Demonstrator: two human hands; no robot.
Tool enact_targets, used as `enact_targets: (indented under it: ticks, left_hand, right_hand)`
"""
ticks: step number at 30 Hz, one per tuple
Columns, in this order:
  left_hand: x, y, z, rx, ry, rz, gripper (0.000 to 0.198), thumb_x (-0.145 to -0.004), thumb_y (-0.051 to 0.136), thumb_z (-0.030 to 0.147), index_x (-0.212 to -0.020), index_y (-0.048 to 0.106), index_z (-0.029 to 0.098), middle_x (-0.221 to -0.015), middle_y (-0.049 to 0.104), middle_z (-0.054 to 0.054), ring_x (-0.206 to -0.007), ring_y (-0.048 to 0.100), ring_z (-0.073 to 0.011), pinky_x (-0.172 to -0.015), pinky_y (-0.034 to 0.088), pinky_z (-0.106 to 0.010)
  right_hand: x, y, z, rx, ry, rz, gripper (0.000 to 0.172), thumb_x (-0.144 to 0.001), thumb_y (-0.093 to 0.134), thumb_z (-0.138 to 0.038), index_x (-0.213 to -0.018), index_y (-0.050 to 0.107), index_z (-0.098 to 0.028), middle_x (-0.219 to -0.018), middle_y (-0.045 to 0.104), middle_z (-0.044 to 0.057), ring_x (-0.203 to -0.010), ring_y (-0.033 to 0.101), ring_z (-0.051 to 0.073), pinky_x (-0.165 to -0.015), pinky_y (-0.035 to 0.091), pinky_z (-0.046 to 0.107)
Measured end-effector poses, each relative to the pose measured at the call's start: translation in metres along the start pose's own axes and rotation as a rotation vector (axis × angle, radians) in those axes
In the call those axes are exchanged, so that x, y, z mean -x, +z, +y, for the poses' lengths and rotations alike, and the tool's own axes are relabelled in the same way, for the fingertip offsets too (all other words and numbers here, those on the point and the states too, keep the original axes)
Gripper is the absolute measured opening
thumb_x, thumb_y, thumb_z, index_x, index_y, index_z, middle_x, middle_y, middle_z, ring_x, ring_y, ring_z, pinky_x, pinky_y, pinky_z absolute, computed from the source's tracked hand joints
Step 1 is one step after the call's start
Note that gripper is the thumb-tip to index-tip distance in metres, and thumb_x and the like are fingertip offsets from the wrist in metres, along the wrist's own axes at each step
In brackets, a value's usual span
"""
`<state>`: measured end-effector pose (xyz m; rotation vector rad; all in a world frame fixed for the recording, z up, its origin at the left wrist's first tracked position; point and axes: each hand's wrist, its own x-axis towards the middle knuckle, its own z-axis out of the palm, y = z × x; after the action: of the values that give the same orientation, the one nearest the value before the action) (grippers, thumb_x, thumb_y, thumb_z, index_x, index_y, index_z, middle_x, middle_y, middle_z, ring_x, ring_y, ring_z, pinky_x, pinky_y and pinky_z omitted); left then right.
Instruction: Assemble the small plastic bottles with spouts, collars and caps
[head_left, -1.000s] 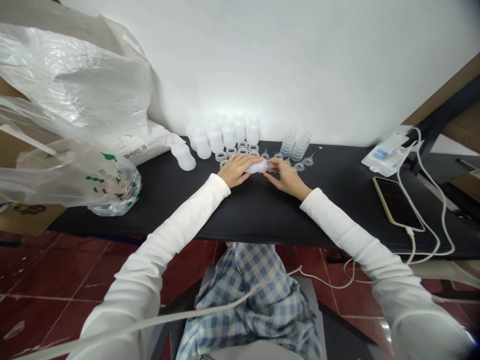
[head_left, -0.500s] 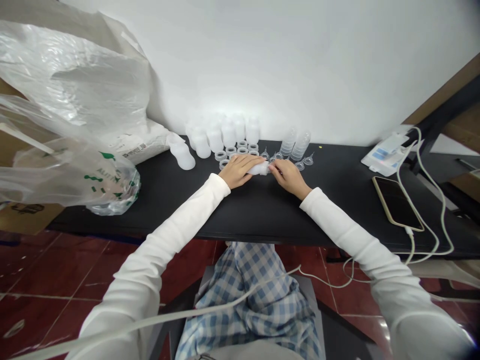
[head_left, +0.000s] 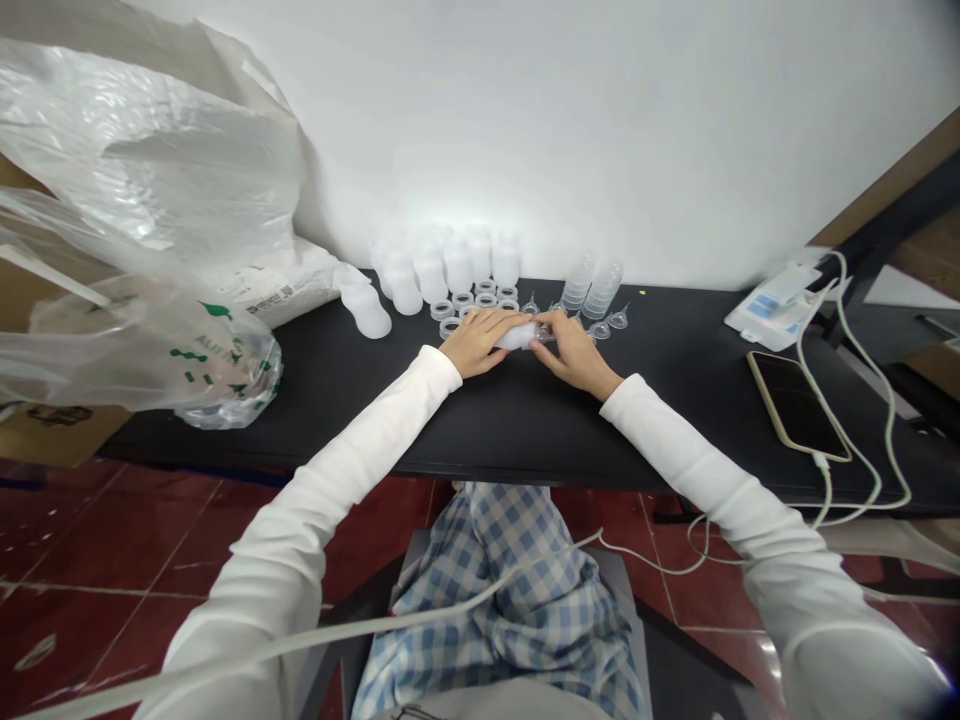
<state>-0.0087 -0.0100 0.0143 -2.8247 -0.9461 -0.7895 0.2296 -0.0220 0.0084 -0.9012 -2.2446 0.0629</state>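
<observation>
A small frosted-white plastic bottle lies on its side between my two hands, low over the black table. My left hand is closed over its left end, fingers lying across the top. At the other end, my right hand curls its thumb and fingers round the neck, where a bit of clear plastic shows; its shape is partly hidden. Just behind the hands are several white ring collars and clear bottle nipples. More frosted bottles stand along the wall.
Two stacks of clear caps stand behind my right hand. One frosted bottle leans by a large white plastic bag. A clear printed bag sits at left. On the right lie a phone, cables and a white-blue packet.
My right hand has shifted slightly, its fingers now wrapping further over the bottle's neck, with clear plastic showing there. My left hand stays almost in place on the bottle.
</observation>
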Motion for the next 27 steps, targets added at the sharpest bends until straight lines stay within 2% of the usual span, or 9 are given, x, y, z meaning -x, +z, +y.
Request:
enact_targets:
  ticks: [3, 5, 8, 14, 19, 23, 25, 27]
  left_hand:
    - [-0.001, 0.002, -0.001, 0.019, -0.022, 0.013, 0.065, -0.089, 0.058, 0.02, -0.152, 0.042, 0.014, -0.149, 0.055, -0.018, -0.137, 0.052, -0.0332, -0.108, 0.043, -0.047]
    - [-0.001, 0.003, -0.002, 0.026, -0.045, 0.025, 0.067, -0.089, 0.058, 0.021, -0.153, 0.04, 0.014, -0.15, 0.053, -0.019, -0.137, 0.051, -0.0336, -0.109, 0.043, -0.048]
    - [-0.001, 0.002, -0.001, 0.011, -0.087, 0.039, 0.063, -0.091, 0.059, 0.025, -0.151, 0.044, 0.015, -0.148, 0.054, -0.019, -0.135, 0.051, -0.034, -0.11, 0.042, -0.049]
    - [-0.001, 0.0, 0.002, -0.064, -0.118, 0.01, 0.051, -0.091, 0.062, 0.028, -0.141, 0.058, 0.019, -0.131, 0.063, -0.017, -0.123, 0.056, -0.0343, -0.103, 0.042, -0.048]
    - [0.0, -0.003, 0.002, -0.135, -0.09, 0.011, 0.052, -0.09, 0.063, 0.024, -0.142, 0.059, 0.027, -0.129, 0.062, -0.016, -0.122, 0.055, -0.0344, -0.102, 0.039, -0.049]
    - [0.0, -0.002, -0.003, -0.136, -0.075, 0.001, 0.055, -0.09, 0.066, 0.029, -0.144, 0.057, 0.027, -0.127, 0.06, -0.016, -0.122, 0.056, -0.0343, -0.102, 0.039, -0.049]
    - [0.0, -0.001, -0.005, -0.133, -0.078, 0.012, 0.056, -0.091, 0.066, 0.031, -0.145, 0.056, 0.027, -0.127, 0.06, -0.017, -0.122, 0.056, -0.0335, -0.103, 0.04, -0.048]
    - [0.0, -0.001, -0.006, -0.132, -0.078, 0.019, 0.057, -0.092, 0.065, 0.036, -0.147, 0.054, 0.027, -0.126, 0.061, -0.016, -0.122, 0.058, -0.0326, -0.103, 0.04, -0.047]
  right_hand:
    - [0.0, 0.002, -0.001, 0.003, -0.028, -0.019, 0.047, -0.096, 0.059, -0.049, -0.131, 0.05, -0.02, -0.117, 0.065, 0.014, -0.099, 0.064, 0.029, -0.088, 0.049, 0.044]
    - [0.0, 0.002, -0.001, 0.019, -0.023, -0.015, 0.045, -0.097, 0.057, -0.047, -0.132, 0.049, -0.02, -0.115, 0.065, 0.013, -0.098, 0.063, 0.028, -0.087, 0.049, 0.044]
    - [-0.001, 0.0, -0.002, 0.057, -0.002, -0.004, 0.044, -0.098, 0.055, -0.049, -0.129, 0.051, -0.019, -0.109, 0.065, 0.013, -0.096, 0.063, 0.028, -0.085, 0.048, 0.042]
    - [-0.001, -0.004, -0.001, 0.144, 0.062, -0.015, 0.041, -0.097, 0.051, -0.062, -0.098, 0.058, -0.021, -0.087, 0.063, 0.007, -0.081, 0.059, 0.024, -0.077, 0.041, 0.037]
    - [-0.001, -0.004, 0.006, 0.166, 0.084, -0.085, 0.049, -0.099, 0.041, -0.065, -0.082, 0.055, -0.021, -0.078, 0.062, 0.005, -0.075, 0.057, 0.021, -0.075, 0.037, 0.035]
    - [-0.001, -0.004, 0.007, 0.206, 0.078, -0.089, 0.049, -0.1, 0.04, -0.063, -0.088, 0.06, -0.02, -0.088, 0.068, 0.009, -0.084, 0.061, 0.024, -0.079, 0.038, 0.037]
    - [-0.001, -0.004, 0.005, 0.209, 0.085, -0.059, 0.048, -0.1, 0.043, -0.063, -0.103, 0.063, -0.019, -0.098, 0.07, 0.011, -0.09, 0.063, 0.026, -0.081, 0.039, 0.038]
    - [-0.001, -0.005, 0.002, 0.194, 0.083, -0.031, 0.052, -0.098, 0.047, -0.062, -0.123, 0.059, -0.018, -0.109, 0.07, 0.014, -0.096, 0.064, 0.028, -0.084, 0.041, 0.039]
